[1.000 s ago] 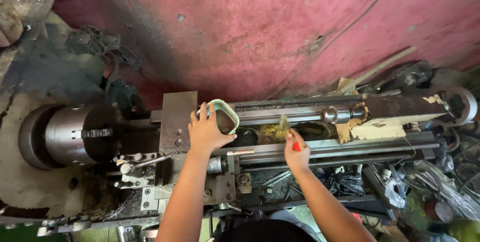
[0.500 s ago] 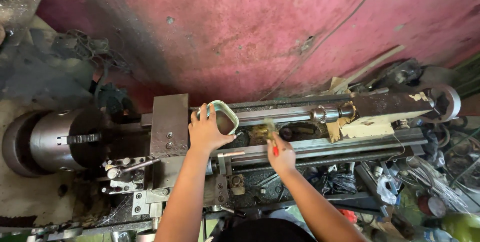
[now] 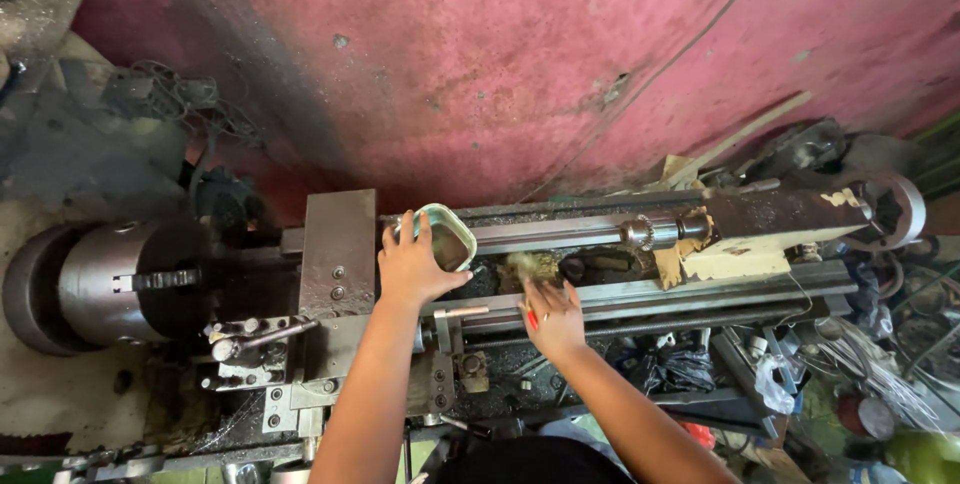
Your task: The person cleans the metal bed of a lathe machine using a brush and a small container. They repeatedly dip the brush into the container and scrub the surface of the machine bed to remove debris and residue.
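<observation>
Head view, looking straight down from where I watch: my left hand (image 3: 412, 269) holds a small rounded-square tin (image 3: 444, 236) with a pale green rim, fingers (image 3: 405, 234) wrapped over its near edge and thumb out to the right, so they are pinching the tin; the tin sits tilted above the lathe bed (image 3: 640, 294), just right of the grey carriage plate (image 3: 338, 249); its inside looks dark and I cannot tell what it contains.

My right hand (image 3: 553, 319) rests lower and to the right, over the front rail of the bed; its fingers are pressed together around a thin tool with a red handle (image 3: 531, 319), of which only a short stretch shows between them; a yellowish bristly tuft (image 3: 522, 264) lies just beyond the fingertips, in the gap between the rails, and I cannot tell whether it joins the handle.

Well to the left stands the round steel chuck (image 3: 130, 279); to the right a chuck on the tailstock spindle (image 3: 640, 232) and the dark tailstock (image 3: 790, 216) with scraps of cardboard (image 3: 735, 262) beneath it; behind everything rises a worn pink wall (image 3: 520, 54); tangled wires and clutter (image 3: 860, 344) fill the lower right corner.
</observation>
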